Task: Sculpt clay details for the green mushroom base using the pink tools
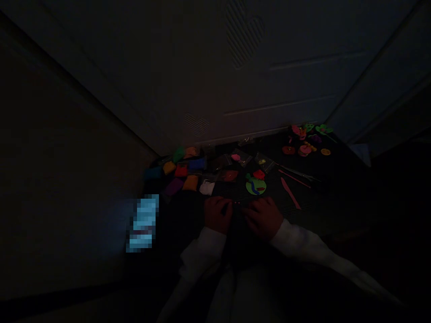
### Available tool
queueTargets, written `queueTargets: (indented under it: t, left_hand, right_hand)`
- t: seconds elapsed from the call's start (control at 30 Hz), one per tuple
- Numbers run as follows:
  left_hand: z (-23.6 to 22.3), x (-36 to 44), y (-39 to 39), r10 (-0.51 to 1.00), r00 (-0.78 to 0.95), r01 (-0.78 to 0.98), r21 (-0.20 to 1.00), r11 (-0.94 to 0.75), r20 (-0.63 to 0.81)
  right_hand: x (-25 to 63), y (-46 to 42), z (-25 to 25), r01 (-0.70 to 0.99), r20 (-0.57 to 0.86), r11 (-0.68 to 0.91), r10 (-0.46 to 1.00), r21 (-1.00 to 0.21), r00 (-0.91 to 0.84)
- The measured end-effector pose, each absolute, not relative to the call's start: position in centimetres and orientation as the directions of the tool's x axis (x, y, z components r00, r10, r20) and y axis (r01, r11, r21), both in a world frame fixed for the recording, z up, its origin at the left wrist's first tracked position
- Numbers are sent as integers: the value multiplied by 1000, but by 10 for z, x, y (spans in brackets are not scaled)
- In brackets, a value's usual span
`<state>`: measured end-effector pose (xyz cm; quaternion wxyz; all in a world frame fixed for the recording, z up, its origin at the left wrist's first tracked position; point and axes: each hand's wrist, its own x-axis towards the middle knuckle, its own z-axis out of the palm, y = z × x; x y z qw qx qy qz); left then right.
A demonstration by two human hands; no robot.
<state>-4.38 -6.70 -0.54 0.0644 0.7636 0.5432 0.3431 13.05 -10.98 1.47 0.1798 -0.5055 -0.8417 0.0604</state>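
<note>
The scene is very dark. My left hand (218, 214) and my right hand (261, 218) sit close together low in the middle of the view, fingers curled toward each other on a dark mat (303, 197). Whether they hold anything small is hidden by the dark. Tiny red specks (236, 202) lie just beyond the fingertips. Straight ahead of my hands is a green clay disc with blue and red strips (256, 186). A white clay lump (206, 187) lies ahead of my left hand, and a pink plastic clay knife (290, 193) lies to the right.
A row of coloured clay packs (181, 170) and several clear bags (264, 161) lie along the far side. Bright clay shapes (305, 141) are grouped at the back right. A white door (242, 72) rises behind, a wall (67, 179) stands left, and a pixelated blue patch (143, 223) glows left.
</note>
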Motion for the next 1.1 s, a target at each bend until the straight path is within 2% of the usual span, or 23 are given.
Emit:
queueTargets:
  t: [0.57, 0.77, 0.9, 1.1]
  left_hand:
    - [-9, -45, -67, 868, 178, 786, 463, -408, 464]
    - [-8, -45, -67, 871, 183, 791, 458, -406, 456]
    - [-10, -46, -67, 878, 194, 797, 452, -401, 437]
    - [-12, -44, -66, 897, 219, 808, 443, -387, 384]
  right_hand:
    - [130, -110, 12, 820, 238, 474, 879, -321, -414]
    - [136, -108, 10, 827, 254, 420, 904, -373, -344]
    - [140, -107, 8, 835, 270, 377, 920, -401, -285]
    - [139, -107, 5, 835, 271, 382, 918, -395, -291]
